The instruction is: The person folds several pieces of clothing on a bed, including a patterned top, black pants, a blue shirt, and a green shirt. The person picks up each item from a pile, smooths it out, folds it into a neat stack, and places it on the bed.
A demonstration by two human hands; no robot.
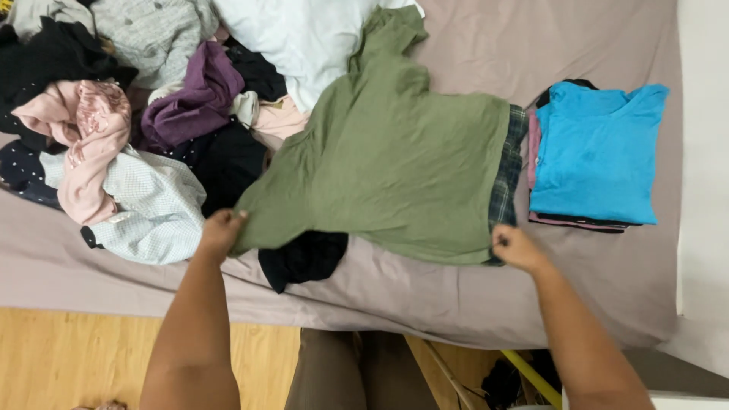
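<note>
**Two hands spread a green shirt on the bed**

The green shirt lies flat in the middle of the bed, on the pinkish-brown sheet. Its neck end points away from the person and its bottom edge is close to them. One sleeve reaches up toward a white cloth.

To do this well, I think both hands should pull the bottom edge the same amount, so the shirt lies smooth with no bumps. The pull should be soft, so the shirt does not slide onto the other clothes.

The left hand pinches the bottom left corner of the shirt. Its fingers are closed tight on the cloth. The right hand is closed at the bottom right corner. There it looks to hold the shirt edge, next to a checked cloth that peeks out from under the shirt. I cannot tell if it holds the checked cloth too.

A black cloth pokes out under the shirt near the left hand.

To the right sits a neat pile with a folded blue shirt on top. It is near the green shirt but not touching it.

To the left is a messy heap: a purple top, a pink top, a pale dotted shirt and a grey top. A wood floor shows below the bed.
</note>
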